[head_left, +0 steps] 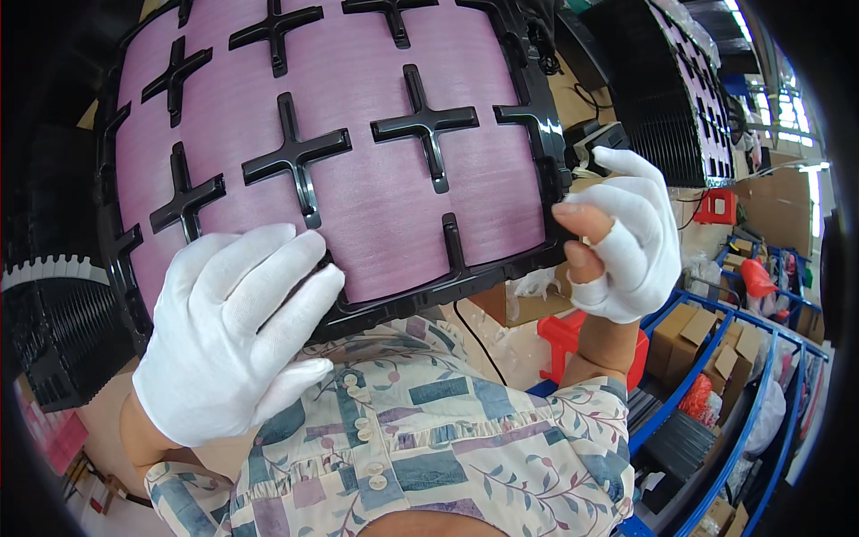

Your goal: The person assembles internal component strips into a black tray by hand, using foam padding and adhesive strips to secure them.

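Note:
A black plastic tray with raised cross-shaped dividers lies before me, its wells lined with pink sheet material. My left hand, in a white glove, rests over the tray's near left edge. Its fingers stretch out flat together, with nothing visible in them. At the tray's right edge is my right hand, also gloved, with the tips of two fingers bare. Those fingers are curled close together by the rim. Whether they pinch the rim or something small cannot be made out.
More stacked black trays stand at the far right and at the left. A red plastic stool is below my right arm. Blue metal racks with cardboard boxes fill the right side. A black cable hangs down nearby.

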Available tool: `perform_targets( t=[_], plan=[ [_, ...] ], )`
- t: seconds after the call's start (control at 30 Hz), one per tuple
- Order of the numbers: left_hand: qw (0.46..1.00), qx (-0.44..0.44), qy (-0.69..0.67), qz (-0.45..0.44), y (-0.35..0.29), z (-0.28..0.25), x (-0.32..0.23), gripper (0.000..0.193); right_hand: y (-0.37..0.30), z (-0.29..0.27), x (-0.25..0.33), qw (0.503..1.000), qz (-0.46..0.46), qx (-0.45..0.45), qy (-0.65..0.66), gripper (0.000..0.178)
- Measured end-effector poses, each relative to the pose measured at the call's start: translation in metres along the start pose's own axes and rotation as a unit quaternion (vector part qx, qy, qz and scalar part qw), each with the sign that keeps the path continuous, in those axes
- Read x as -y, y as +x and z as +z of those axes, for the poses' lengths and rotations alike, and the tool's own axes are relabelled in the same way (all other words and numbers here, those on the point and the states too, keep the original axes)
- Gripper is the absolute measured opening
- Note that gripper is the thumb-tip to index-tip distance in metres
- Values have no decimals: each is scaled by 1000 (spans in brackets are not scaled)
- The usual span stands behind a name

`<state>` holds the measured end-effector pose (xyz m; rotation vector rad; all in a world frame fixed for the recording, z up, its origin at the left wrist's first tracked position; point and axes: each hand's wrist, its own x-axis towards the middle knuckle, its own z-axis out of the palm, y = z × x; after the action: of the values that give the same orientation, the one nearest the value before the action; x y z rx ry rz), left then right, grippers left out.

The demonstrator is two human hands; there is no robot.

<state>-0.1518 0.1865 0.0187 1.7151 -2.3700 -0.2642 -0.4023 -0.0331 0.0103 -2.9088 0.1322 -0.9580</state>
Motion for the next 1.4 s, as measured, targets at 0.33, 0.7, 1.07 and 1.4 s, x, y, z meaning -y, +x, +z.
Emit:
perform_targets(
  t=[0.33, 0.7, 1.07, 1.4],
  plan=[
    [912, -309, 1, -270, -73, -25, 12, 47, 12, 0, 13, 989, -62, 121, -55, 70],
    [949, -234, 87, -190, -73, -19, 19, 32, 15, 12, 9, 996, -17, 87, -33, 62],
    [986, -148, 34, -70, -57, 3, 15, 31, 15, 19, 8, 996, -16, 66, 51, 19],
    [948, -260, 89, -161, -76, -8, 20, 11, 16, 20, 9, 996, -11, 68, 53, 17]
  ],
)
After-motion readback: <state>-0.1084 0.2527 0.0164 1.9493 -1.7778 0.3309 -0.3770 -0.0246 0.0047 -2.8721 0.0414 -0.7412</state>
